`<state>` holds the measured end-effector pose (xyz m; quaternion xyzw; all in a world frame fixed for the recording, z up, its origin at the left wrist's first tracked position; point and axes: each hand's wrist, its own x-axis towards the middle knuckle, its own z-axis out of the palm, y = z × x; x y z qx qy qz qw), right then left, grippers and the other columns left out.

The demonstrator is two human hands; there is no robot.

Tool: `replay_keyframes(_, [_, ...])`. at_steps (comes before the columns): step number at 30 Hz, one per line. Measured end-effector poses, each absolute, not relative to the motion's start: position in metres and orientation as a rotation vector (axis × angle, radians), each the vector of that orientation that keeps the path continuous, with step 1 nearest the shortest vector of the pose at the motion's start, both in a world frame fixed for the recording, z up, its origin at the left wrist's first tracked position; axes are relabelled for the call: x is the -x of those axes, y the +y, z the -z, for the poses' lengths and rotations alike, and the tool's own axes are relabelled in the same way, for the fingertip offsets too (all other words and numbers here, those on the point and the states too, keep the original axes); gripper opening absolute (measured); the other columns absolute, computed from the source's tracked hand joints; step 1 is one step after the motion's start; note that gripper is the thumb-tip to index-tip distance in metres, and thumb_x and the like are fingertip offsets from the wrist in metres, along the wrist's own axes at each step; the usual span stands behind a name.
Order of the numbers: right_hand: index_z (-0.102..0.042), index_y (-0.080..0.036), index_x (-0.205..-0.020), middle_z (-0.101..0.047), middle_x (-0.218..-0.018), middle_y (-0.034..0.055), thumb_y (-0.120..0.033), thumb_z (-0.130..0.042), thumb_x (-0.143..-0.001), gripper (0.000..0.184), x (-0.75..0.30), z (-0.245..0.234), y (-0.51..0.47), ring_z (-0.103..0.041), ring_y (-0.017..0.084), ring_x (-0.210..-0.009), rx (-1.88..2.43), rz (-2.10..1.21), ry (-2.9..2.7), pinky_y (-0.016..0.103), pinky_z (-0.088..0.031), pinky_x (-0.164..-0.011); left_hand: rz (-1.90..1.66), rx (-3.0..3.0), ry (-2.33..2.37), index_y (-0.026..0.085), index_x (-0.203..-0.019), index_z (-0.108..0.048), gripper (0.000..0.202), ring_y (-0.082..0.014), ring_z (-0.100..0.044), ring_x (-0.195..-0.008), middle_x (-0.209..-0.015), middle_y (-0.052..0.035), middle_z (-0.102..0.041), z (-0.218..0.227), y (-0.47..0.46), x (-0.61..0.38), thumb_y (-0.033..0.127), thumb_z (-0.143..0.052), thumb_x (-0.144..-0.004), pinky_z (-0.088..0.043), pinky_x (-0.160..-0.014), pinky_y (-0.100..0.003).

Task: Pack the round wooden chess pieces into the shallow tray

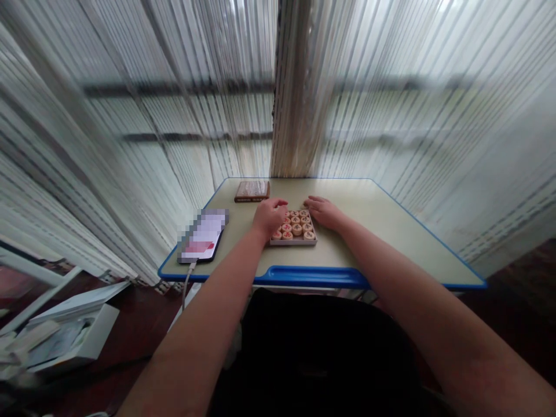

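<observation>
A shallow tray (pixel 293 241) filled with several round wooden game pieces (pixel 297 229) lies on the small beige desk (pixel 369 231) in front of me. My left hand (pixel 268 216) rests over the tray's left side with its fingers curled onto the pieces; whether it holds one is hidden. My right hand (pixel 324 211) lies at the tray's right far corner, fingers stretched out flat and touching its edge. A brown wooden lid or box (pixel 252 190) lies at the desk's far edge, behind the left hand.
A phone (pixel 202 238) with a lit screen lies at the desk's left side, a white cable (pixel 186 284) hanging from it. Sheer curtains (pixel 278 87) close off the back. A white box (pixel 69 333) stands on the floor at the left. The desk has a blue rim (pixel 304 277).
</observation>
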<state>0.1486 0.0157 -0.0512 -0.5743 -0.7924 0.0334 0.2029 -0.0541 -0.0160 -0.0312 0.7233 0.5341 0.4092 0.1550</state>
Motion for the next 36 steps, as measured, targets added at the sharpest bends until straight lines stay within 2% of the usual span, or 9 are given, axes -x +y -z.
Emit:
replay_keyframes(4, [-0.065,-0.016,-0.112,-0.060,-0.122,0.0113,-0.025,-0.047,-0.086,0.033,-0.148,0.050,0.012,-0.055,0.022,-0.112,1.608,-0.010,-2.199,0.034,-0.040,-0.101,-1.217,-1.963,1.490,0.016,-0.086,-0.071,0.025,-0.0176,-0.063,-0.089,-0.091,-0.0055,-0.072,0.033,-0.014,0.054,0.023,-0.049,-0.077,-0.046,-0.085,-0.027])
replay_keyframes(8, [-0.064,-0.017,-0.115,-0.057,-0.128,0.0114,-0.027,-0.051,-0.084,0.035,-0.148,0.048,0.009,-0.053,0.023,-0.116,1.622,0.029,-2.168,0.034,-0.039,-0.102,-1.281,-1.977,1.504,0.016,-0.080,-0.070,0.023,-0.0185,-0.062,-0.088,-0.087,-0.0065,-0.071,0.038,-0.011,0.057,0.025,-0.049,-0.076,-0.046,-0.085,-0.030])
replay_keyframes(14, [-0.070,-0.014,-0.101,-0.064,-0.111,0.0118,-0.031,-0.053,-0.083,0.030,-0.156,0.042,-0.001,-0.059,0.021,-0.102,1.673,0.029,-2.216,0.030,-0.042,-0.096,-1.251,-1.972,1.548,0.015,-0.078,-0.069,0.028,-0.0196,-0.061,-0.088,-0.088,-0.0086,-0.069,0.045,-0.005,0.061,0.030,-0.046,-0.079,-0.045,-0.083,-0.031])
replay_keyframes(19, [-0.071,-0.014,-0.100,-0.063,-0.108,0.0138,-0.034,-0.055,-0.082,0.031,-0.158,0.035,-0.019,-0.060,0.023,-0.098,1.753,0.032,-2.194,0.032,-0.043,-0.094,-1.175,-1.876,1.532,0.015,-0.082,-0.069,0.035,-0.0178,-0.061,-0.092,-0.094,-0.0069,-0.069,0.043,-0.001,0.064,0.024,-0.035,-0.083,-0.045,-0.085,-0.028])
replay_keyframes(25, [-0.073,-0.016,-0.094,-0.065,-0.101,0.0158,-0.029,-0.058,-0.078,0.025,-0.138,0.020,-0.058,-0.064,0.025,-0.084,1.942,0.002,-2.212,0.035,-0.049,-0.079,-1.134,-1.872,1.448,0.015,-0.081,-0.068,0.032,-0.0181,-0.061,-0.095,-0.094,-0.0074,-0.070,0.045,-0.002,0.064,0.027,-0.038,-0.082,-0.044,-0.089,-0.028])
replay_keyframes(27, [-0.073,-0.019,-0.093,-0.065,-0.102,0.0148,-0.032,-0.057,-0.078,0.025,-0.134,0.020,-0.074,-0.063,0.026,-0.084,1.953,-0.001,-2.153,0.037,-0.049,-0.076,-1.145,-1.854,1.432,0.014,-0.083,-0.068,0.032,-0.0186,-0.061,-0.094,-0.095,-0.0083,-0.070,0.046,-0.002,0.063,0.028,-0.039,-0.082,-0.044,-0.087,-0.028])
replay_keyframes(29, [-0.073,-0.020,-0.092,-0.063,-0.107,0.0140,-0.034,-0.055,-0.079,0.026,-0.134,0.025,-0.086,-0.063,0.027,-0.087,1.911,0.013,-2.039,0.040,-0.049,-0.079,-1.142,-1.848,1.431,0.013,-0.085,-0.068,0.033,-0.0192,-0.061,-0.093,-0.096,-0.0089,-0.070,0.048,-0.002,0.063,0.030,-0.040,-0.081,-0.044,-0.086,-0.029])
replay_keyframes(33, [-0.072,-0.017,-0.089,-0.060,-0.108,0.0136,-0.034,-0.056,-0.078,0.026,-0.135,0.038,-0.094,-0.058,0.025,-0.100,1.652,0.028,-1.750,0.039,-0.045,-0.093,-1.123,-1.875,1.451,0.014,-0.086,-0.068,0.033,-0.0189,-0.061,-0.090,-0.092,-0.0084,-0.070,0.048,-0.002,0.064,0.032,-0.041,-0.081,-0.044,-0.082,-0.028])
replay_keyframes(36, [-0.071,-0.017,-0.091,-0.060,-0.106,0.0124,-0.036,-0.060,-0.077,0.026,-0.128,0.044,-0.092,-0.055,0.024,-0.104,1.392,0.053,-1.807,0.039,-0.041,-0.097,-1.137,-1.890,1.457,0.013,-0.083,-0.067,0.032,-0.0178,-0.061,-0.088,-0.089,-0.0083,-0.069,0.047,-0.002,0.064,0.032,-0.041,-0.081,-0.044,-0.080,-0.027])
